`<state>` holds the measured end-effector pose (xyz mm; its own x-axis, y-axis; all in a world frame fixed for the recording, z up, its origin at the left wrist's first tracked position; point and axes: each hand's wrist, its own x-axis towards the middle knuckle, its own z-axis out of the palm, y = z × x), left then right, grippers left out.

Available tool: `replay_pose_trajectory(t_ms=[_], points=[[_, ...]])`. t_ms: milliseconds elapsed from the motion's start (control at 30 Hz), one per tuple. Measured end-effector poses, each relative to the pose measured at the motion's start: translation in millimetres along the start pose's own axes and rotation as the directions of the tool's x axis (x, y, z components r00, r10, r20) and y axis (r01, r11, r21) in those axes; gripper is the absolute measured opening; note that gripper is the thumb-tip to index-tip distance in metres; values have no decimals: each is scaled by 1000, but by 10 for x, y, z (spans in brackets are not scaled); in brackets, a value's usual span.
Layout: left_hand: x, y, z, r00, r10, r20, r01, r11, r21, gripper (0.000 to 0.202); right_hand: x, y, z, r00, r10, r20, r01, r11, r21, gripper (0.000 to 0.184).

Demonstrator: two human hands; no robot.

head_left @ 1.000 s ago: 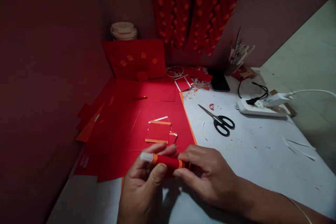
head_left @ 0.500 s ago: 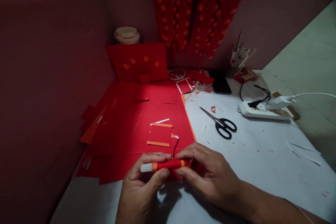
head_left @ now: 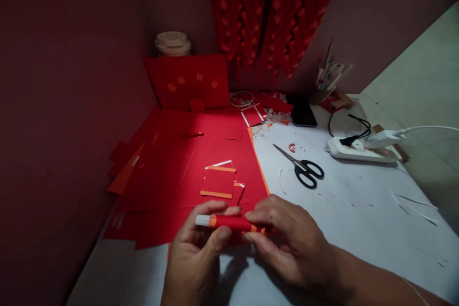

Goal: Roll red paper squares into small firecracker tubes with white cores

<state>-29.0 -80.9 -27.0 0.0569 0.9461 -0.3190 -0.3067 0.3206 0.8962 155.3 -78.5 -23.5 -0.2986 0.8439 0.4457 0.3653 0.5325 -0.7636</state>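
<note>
Both my hands hold a small roll of red paper [head_left: 229,222] with orange bands and a white end sticking out to the left. My left hand [head_left: 195,258] pinches the roll's left half between thumb and fingers. My right hand [head_left: 287,244] closes its fingertips on the right end. Just beyond the roll lies a red paper square with orange edges [head_left: 218,181] on a large red paper sheet [head_left: 172,167].
Black-handled scissors [head_left: 301,168] lie on the white table [head_left: 351,210] to the right. Further back are a white power strip [head_left: 358,150], a dark phone [head_left: 301,114], a cup of pens [head_left: 328,79], a tape ring [head_left: 241,100] and a red folded-paper piece [head_left: 265,14] on the wall.
The roll has stayed between my hands with only small finger shifts; my right fingers now cover more of its right end.
</note>
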Motion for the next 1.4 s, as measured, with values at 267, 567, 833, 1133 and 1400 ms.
replay_pose_trajectory(t_ms=[267,567,833,1133,1400], points=[[37,-14,17,994,-112,-1,110,979,-173,22,-4,86,23,995,70,-66,-73,996,-43,17],[24,51,72,980,-195,-36,184,960,-210,27,8,83,68,951,308,-28,-302,945,129,19],[43,21,38,970,-241,-4,236,951,-200,16,13,78,83,973,211,-93,-194,966,169,13],[11,4,39,982,-187,-31,182,976,-120,18,30,37,43,855,516,50,-495,785,374,10],[-3,3,22,995,-92,-40,98,975,199,32,109,95,-45,766,593,248,-622,587,518,17]])
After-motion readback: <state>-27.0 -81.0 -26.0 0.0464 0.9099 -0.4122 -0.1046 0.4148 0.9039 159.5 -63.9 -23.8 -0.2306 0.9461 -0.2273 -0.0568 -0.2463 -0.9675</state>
